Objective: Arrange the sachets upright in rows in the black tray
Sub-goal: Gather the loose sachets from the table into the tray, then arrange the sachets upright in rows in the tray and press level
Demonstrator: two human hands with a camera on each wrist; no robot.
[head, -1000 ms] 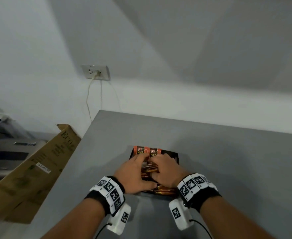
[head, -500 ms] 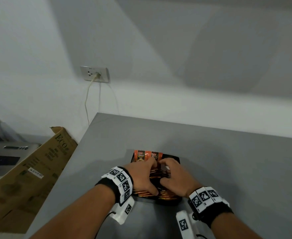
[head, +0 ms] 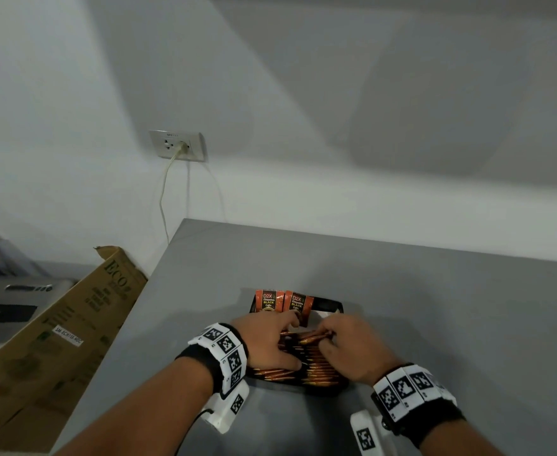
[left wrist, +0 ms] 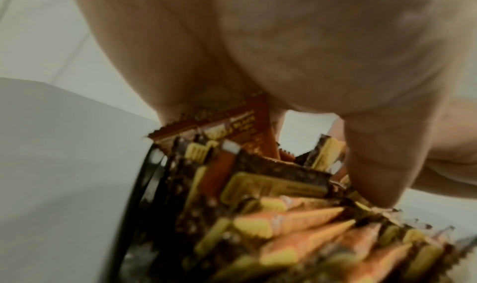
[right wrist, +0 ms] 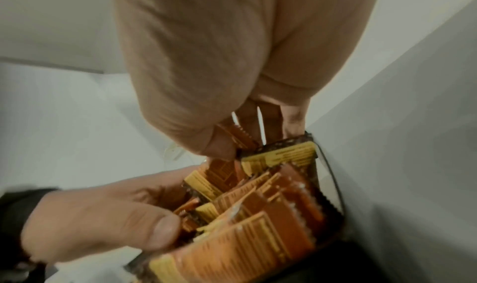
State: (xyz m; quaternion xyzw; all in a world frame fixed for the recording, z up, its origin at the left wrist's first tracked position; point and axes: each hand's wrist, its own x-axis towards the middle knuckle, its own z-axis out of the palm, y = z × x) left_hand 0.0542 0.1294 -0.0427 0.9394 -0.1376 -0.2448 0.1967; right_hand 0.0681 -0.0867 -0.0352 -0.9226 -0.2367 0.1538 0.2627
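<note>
The black tray [head: 331, 305] sits on the grey table, packed with rows of orange sachets [head: 318, 370] standing on edge. Two sachets [head: 268, 300] stand at its far left end, labels facing me. My left hand [head: 280, 340] lies over the left rows, fingers curled down into them and thumb [left wrist: 374, 165] pressed against the middle ones. My right hand [head: 331, 337] is over the right rows near the far end. In the right wrist view it pinches the top edge of one sachet [right wrist: 240, 138] between thumb and fingers. The tray's right rim [right wrist: 333, 185] shows beside it.
The grey table [head: 435, 307] ends at a left edge [head: 158, 278]. A leaning cardboard box [head: 73, 324] stands beyond that edge. The white wall behind holds a socket with a plugged cord [head: 178, 148]. A grey machine [head: 7, 301] sits at the far left.
Both hands have shifted toward the tray's far end, uncovering the near rows of sachets. The right wrist has drawn back to the right, and the hands have spread slightly apart.
</note>
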